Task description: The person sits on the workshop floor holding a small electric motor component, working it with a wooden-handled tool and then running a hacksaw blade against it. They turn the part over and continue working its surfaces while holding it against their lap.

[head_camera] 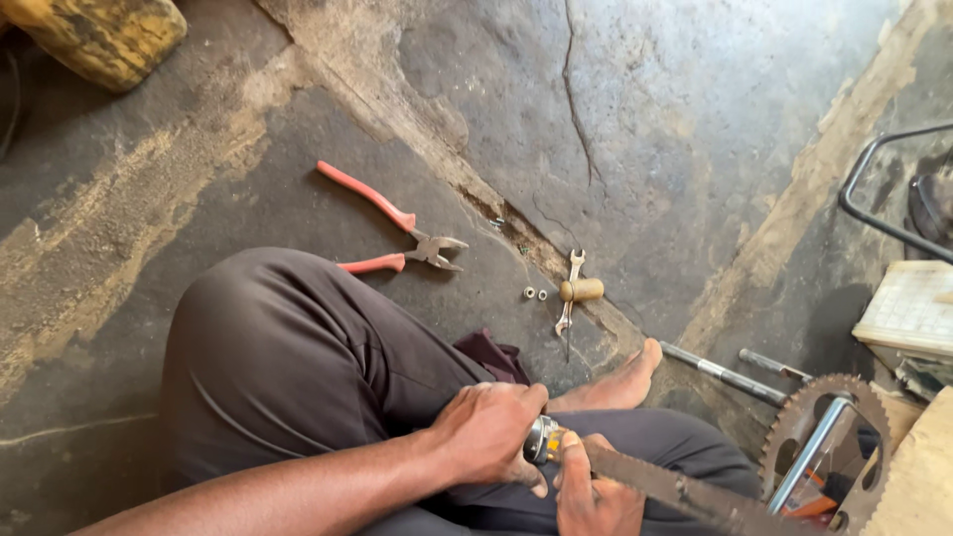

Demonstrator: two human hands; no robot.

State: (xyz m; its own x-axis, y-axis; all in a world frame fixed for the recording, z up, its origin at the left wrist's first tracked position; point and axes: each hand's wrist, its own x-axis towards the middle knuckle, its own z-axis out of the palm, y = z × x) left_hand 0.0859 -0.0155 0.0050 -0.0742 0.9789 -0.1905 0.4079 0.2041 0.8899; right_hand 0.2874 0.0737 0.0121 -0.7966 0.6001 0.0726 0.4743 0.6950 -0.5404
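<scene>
my left grip (488, 429) is clamped on a small metal cylinder (541, 440) with an orange band, held over my lap. my right grip (593, 491) is closed around the near end of a rusty flat bar (685, 493), just beside the cylinder; the cylinder sits at the bar's end, between both hands. the bar runs right and down toward a toothed sprocket (829, 437) at the lower right. on the floor (695, 119) ahead of my knee lie red-handled pliers (397, 230), jaws apart. right of them are two small nuts (535, 294), a wooden-handled tool (581, 290) and a small spanner (570, 293) crossing it. a steel rod (720, 373) lies near my bare foot (617, 382).
</scene>
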